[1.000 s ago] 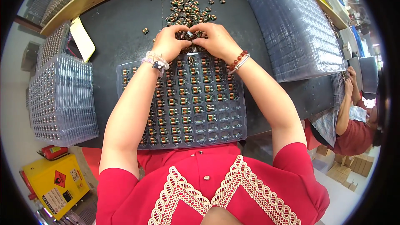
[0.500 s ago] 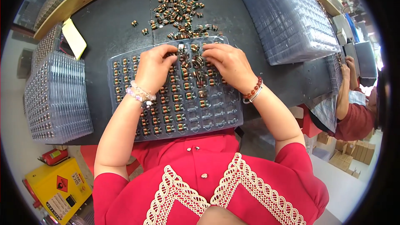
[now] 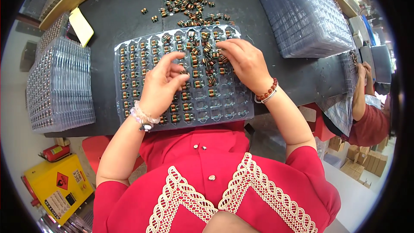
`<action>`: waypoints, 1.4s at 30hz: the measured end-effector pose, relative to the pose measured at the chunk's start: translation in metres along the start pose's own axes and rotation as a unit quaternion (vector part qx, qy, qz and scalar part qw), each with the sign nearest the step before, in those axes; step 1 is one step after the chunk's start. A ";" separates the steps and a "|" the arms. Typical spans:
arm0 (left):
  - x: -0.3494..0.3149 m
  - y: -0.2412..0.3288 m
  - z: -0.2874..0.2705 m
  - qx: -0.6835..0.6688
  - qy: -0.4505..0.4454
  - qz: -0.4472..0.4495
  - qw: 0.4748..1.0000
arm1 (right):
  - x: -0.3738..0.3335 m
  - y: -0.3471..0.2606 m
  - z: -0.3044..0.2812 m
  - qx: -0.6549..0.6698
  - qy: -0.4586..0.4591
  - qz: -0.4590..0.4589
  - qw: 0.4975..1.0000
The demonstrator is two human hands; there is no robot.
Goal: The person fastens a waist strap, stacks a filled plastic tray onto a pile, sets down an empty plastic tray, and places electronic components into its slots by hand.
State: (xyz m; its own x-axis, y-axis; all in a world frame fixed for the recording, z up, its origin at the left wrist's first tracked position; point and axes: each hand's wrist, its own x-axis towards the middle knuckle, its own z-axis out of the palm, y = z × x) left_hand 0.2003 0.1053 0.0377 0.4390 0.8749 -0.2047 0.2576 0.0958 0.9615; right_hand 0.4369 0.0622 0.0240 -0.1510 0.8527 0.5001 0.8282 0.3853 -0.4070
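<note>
A clear plastic tray (image 3: pixel 228 103) with rows of pockets lies in front of me, many pockets holding small copper-wound coils (image 3: pixel 187 106). Loose coils (image 3: pixel 210 62) are heaped over the tray's middle columns. Above the tray's centre, my left hand (image 3: pixel 160 80) is closed, with a small coil (image 3: pixel 184 72) between thumb and fingertips. At the right side of the heap, my right hand (image 3: pixel 246 64) has its fingers curled together. Its thumb tip is hidden, so what it grips cannot be made out.
A larger pile of loose coils (image 3: pixel 187 0) lies on the black table (image 3: pixel 114 17) beyond the tray. Stacked trays stand at left (image 3: pixel 60 88) and far right (image 3: pixel 302 17). A yellow card (image 3: pixel 81 26) leans at left. Another person's hands (image 3: pixel 364 70) are at the right edge.
My left hand has moved nearer to me, down from the tray's far edge, and now shows a coil at its fingertips. My right hand has shifted slightly right.
</note>
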 end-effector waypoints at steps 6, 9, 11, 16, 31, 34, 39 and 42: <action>-0.018 -0.019 0.015 0.365 -0.042 0.369 0.854 | -0.027 -0.012 -0.007 0.161 -0.009 0.135 0.978; -0.027 -0.018 0.019 0.402 -0.061 0.401 0.821 | -0.035 -0.019 -0.009 0.178 0.005 0.142 0.974; -0.029 -0.018 0.020 0.434 -0.051 0.413 0.799 | -0.039 -0.024 -0.009 0.170 0.017 0.134 0.976; -0.027 -0.009 0.024 0.419 -0.039 0.369 0.829 | -0.048 -0.026 -0.010 0.145 0.013 0.119 0.982; 0.035 -0.003 0.023 0.492 0.047 0.355 0.793 | -0.046 -0.029 0.001 0.018 0.001 0.100 0.995; 0.030 -0.004 0.017 0.419 0.044 0.322 0.848 | -0.044 -0.030 0.000 -0.002 0.012 0.127 0.992; 0.014 0.006 0.012 0.215 -0.002 0.184 0.959 | -0.045 -0.029 0.002 -0.013 0.008 0.143 0.990; 0.011 0.006 0.013 0.156 -0.017 0.208 0.965 | -0.045 -0.025 0.001 0.017 0.000 0.137 0.990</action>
State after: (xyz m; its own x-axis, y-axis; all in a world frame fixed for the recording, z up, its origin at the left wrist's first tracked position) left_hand 0.2176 0.1098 0.0388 0.5871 0.7900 0.1767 0.2967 -0.4131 0.8610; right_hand 0.4222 0.0150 0.0109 0.0766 0.9269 0.3673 0.8199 0.1511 -0.5523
